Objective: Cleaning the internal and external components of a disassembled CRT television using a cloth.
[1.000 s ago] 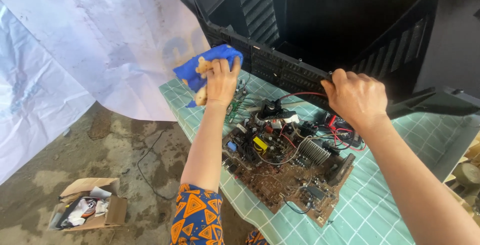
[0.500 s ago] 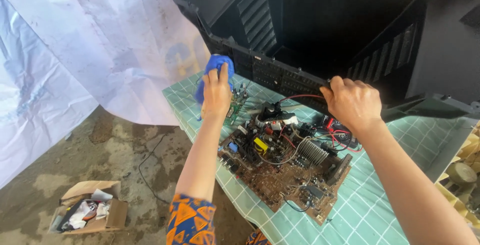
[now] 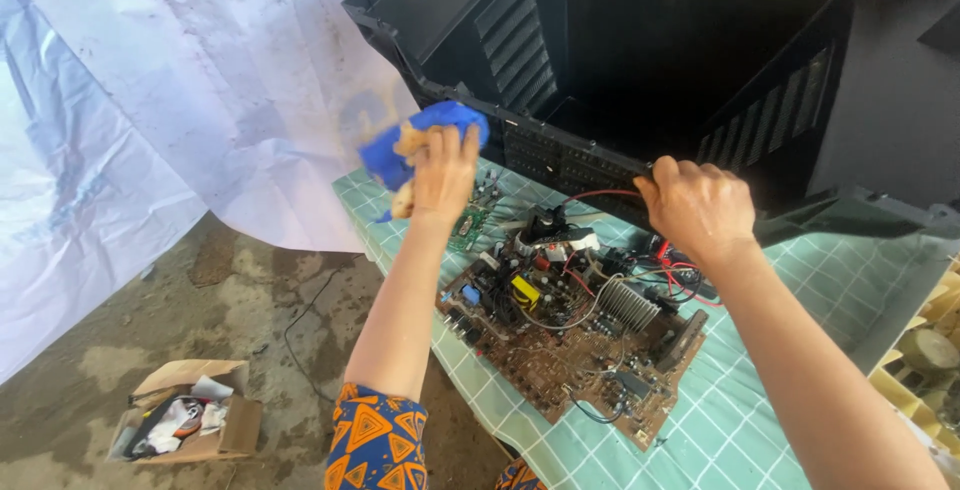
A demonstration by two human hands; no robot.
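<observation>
I saw one open brown cardboard box (image 3: 185, 413) on the floor, lower left. It held mixed scraps.

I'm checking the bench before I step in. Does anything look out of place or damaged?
Yes. The circuit board lies bare on the checked cloth, skewed to the table's edge, with loose wires. The black casing stands open and empty. The left hand holds a blue rag; the right hand grips the casing's rim.

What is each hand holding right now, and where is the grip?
Left hand clutches a bunched blue cloth, fingers wrapped around its middle. Right hand grips the lower front rim of the black casing.
</observation>
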